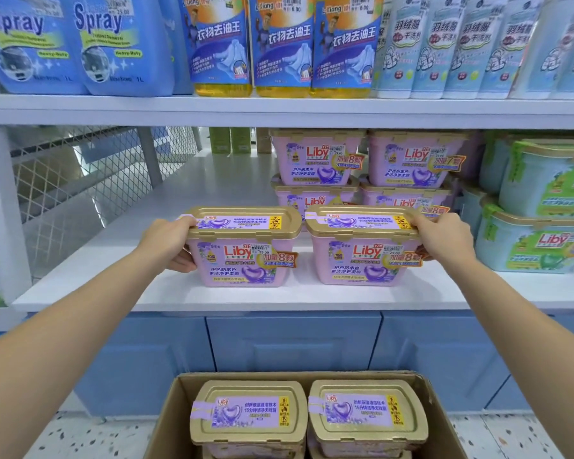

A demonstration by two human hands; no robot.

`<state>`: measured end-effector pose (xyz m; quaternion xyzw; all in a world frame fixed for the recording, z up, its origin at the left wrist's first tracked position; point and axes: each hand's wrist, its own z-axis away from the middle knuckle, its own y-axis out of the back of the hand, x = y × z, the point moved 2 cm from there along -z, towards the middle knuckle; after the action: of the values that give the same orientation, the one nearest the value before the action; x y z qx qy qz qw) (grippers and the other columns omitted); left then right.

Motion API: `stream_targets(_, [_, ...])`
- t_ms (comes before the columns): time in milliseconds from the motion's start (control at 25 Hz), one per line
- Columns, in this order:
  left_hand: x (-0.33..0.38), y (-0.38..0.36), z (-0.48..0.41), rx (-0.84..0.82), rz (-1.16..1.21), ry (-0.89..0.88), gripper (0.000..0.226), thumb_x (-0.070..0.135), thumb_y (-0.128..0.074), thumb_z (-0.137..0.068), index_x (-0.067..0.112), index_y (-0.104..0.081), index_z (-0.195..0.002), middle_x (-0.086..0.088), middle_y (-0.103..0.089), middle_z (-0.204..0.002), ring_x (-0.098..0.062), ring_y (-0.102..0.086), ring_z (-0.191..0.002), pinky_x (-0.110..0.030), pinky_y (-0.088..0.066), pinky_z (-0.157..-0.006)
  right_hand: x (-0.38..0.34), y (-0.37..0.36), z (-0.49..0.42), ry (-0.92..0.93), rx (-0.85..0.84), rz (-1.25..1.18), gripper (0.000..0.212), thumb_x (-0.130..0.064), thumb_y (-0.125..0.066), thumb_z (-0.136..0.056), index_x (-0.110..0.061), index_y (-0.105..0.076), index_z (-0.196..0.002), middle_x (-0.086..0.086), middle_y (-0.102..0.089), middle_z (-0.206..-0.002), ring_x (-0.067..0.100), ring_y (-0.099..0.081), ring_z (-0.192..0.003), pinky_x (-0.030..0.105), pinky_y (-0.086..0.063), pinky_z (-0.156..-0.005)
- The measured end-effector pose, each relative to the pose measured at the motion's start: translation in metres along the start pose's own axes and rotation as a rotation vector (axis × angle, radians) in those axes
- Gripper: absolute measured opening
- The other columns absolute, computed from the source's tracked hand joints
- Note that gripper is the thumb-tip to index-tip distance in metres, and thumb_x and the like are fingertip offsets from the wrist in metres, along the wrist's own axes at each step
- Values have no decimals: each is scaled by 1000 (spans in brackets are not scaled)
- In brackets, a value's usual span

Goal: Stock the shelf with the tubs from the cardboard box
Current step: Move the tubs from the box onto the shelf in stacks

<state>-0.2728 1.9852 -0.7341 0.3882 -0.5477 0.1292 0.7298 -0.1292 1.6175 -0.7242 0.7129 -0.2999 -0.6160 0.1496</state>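
Left hand [168, 243] grips left tub [246, 260] by its left end, right hand [441, 240] grips right tub [368, 260] by its right end. Both tubs are at the shelf's [212, 296] near edge. Risk: end-only pushes yaw them, or they ram the far stack [315, 167] and topple it. More tubs wait in the cardboard box [166, 425].

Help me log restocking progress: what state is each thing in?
left hand: grips left tub
right hand: grips right tub
left tub: upright on shelf, lid closed
right tub: upright on shelf, lid closed
cardboard box: open, holds tubs
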Motion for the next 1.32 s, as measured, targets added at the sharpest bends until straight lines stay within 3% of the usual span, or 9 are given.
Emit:
stream_targets(120, [1,-4,-3,34,1,10,43,38,-48,-81,0,-64,-73,-16,-65,-44,-36,-69,-60,-43,-59,-68,-1,-1,-1,-8,-25,-23,48,-56,-53,-81,-13,-51,-60,15,-66,-81,38,-67,-76,49,-57,-77])
stream_targets(360, [3,-7,-5,51,13,14,45,40,-48,-78,-1,-65,-71,-18,-66,-48,-38,-70,-63,-47,-59,-74,0,-2,-3,-31,-55,-44,47,-55,-49,-84,-11,-51,-68,18,-67,-89,37,-68,-77,49,-57,-79])
stream_targets(480, [-2,-7,0,58,58,10,59,52,-41,-80,-3,-65,-76,-23,-69,-62,-37,-70,-67,-43,-59,-73,5,-1,2,-25,-89,-113,48,-55,-41,-87,-9,-55,-86,18,-67,-94,37,-67,-83,49,-55,-84])
stream_targets(640, [-22,-6,15,107,75,-73,72,63,-31,-83,-1,-64,-87,-22,-69,-82,-34,-67,-71,-45,-56,-77,21,2,17,38,-148,-189,66,-75,-29,-77,-16,-60,-74,20,-69,-95,37,-64,-92,51,-51,-89])
stream_targets(680, [-28,-4,23,157,31,-129,68,64,-30,-82,5,-64,-84,-19,-69,-85,-33,-67,-74,-46,-55,-81,26,3,22,94,-124,-201,60,-70,-30,-81,-19,-61,-74,18,-69,-97,36,-64,-94,50,-50,-90])
stream_targets(760, [-42,-2,42,265,-117,-268,60,64,-27,-80,15,-62,-79,-12,-70,-89,-33,-66,-84,-45,-51,-86,35,6,38,193,-57,-208,43,-44,-36,-93,-12,-64,-96,11,-66,-105,28,-60,-99,37,-45,-87])
stream_targets(880, [-69,-3,84,357,-257,-483,50,51,-30,-85,16,-61,-103,0,-66,-95,-26,-61,-91,-37,-42,-79,52,9,73,316,-18,-145,36,-27,-42,-95,-6,-55,-121,3,-58,-108,15,-51,-98,23,-33,-79])
stream_targets(1080, [-156,-18,117,130,-569,-510,58,54,-30,-82,16,-51,-121,0,-66,-112,-28,-63,-97,-40,-43,-78,128,-9,128,396,-112,183,32,-19,-49,-93,-7,-55,-122,12,-61,-121,32,-57,-108,35,-40,-87])
stream_targets(1320, [-251,-49,113,-151,-650,-273,51,36,-46,-92,9,-40,-136,-13,-56,-134,-31,-58,-115,-40,-42,-91,222,-51,167,187,-383,398,38,-21,-49,-91,-4,-49,-125,19,-60,-122,36,-55,-112,41,-44,-85])
